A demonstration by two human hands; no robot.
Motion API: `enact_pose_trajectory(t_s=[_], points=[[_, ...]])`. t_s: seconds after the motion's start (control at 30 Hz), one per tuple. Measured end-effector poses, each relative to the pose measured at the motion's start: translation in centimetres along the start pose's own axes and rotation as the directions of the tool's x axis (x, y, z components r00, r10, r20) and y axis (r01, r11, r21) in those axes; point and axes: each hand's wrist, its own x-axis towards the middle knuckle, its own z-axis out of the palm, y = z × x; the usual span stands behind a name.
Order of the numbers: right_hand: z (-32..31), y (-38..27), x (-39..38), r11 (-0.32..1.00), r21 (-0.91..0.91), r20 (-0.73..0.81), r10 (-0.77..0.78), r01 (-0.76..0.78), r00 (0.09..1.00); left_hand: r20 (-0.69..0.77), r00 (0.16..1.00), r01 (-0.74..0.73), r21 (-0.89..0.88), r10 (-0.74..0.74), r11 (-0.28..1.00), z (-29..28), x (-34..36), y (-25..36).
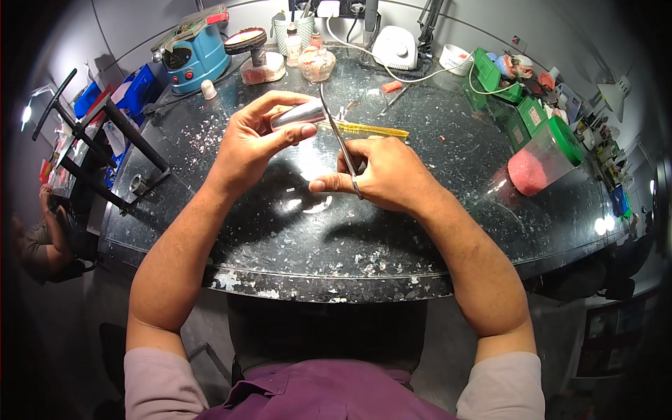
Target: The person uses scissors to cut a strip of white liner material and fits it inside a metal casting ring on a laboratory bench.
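Over the middle of the table, my left hand (246, 143) is closed around a small shiny metal cylinder (297, 115), tilted with one end toward the right. My right hand (395, 173) grips a slim metal spatula (341, 141), which stands nearly upright. The spatula's upper part passes right at the cylinder's right end; I cannot tell whether they touch. Behind my right hand lies a yellow, see-through stick-like thing (374, 130), its left part crossed by the spatula.
A blue machine (197, 64), a round stand (260, 66) and a pinkish jar (316, 64) stand at the back left. A white device (395, 47) with a cable is behind. To the right are green bins (528, 115) and a green-lidded jar (549, 157) of pink powder. A black metal frame (105, 136) stands left; a person sits beyond.
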Motion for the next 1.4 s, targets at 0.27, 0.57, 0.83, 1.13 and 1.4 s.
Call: enact_pose_trajectory(t_s=[0.27, 0.57, 0.83, 1.13, 1.4], points=[[0.2, 0.0, 0.0, 0.993, 0.045, -0.130, -0.102, 0.109, 0.986, -0.074, 0.994, -0.070, 0.083, 0.076, 0.994, -0.3, 0.0, 0.2], [-0.1, -0.1, -0.1, 0.989, 0.061, -0.147, -0.123, 0.133, 0.981, -0.027, 0.999, -0.023, 0.016, 0.024, 1.000, -1.5, 0.1, 0.0], [-0.3, -0.7, -0.2, 0.999, 0.026, -0.078, -0.025, 0.027, 0.997, -0.046, 0.993, -0.108, 0.094, 0.113, 0.990, -0.1, 0.0, 0.3], [0.2, -0.2, -0.3, 0.999, 0.038, 0.017, 0.004, -0.005, 1.000, 0.053, 0.998, -0.048, 0.169, 0.040, 0.984, 0.0, -0.3, 0.3], [0.1, -0.7, -0.4, 1.000, -0.009, -0.004, -0.018, 0.018, 1.000, 0.120, 0.992, -0.065, 0.254, 0.036, 0.965, -0.2, -0.3, 0.5]])
